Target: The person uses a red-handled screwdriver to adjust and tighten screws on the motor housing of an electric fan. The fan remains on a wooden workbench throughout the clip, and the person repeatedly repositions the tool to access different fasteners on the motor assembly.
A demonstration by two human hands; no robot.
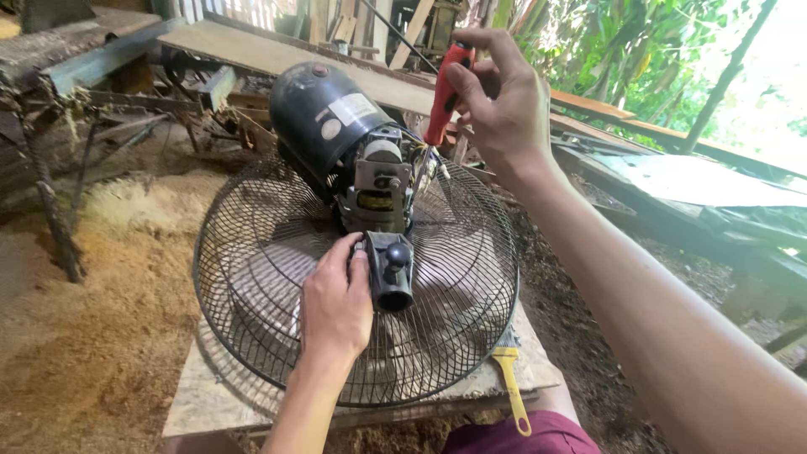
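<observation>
A fan lies face down on a board, its round black wire guard spread wide and its dark motor housing pointing up and away. My left hand grips the black neck joint below the exposed motor parts. My right hand is raised above the motor and closed around a red-handled screwdriver, whose tip points down into the wiring beside the motor.
The fan rests on a pale board over sawdust-covered ground. A yellow-handled brush lies at the board's right edge. Wooden planks, scrap timber and metal sheets surround the spot.
</observation>
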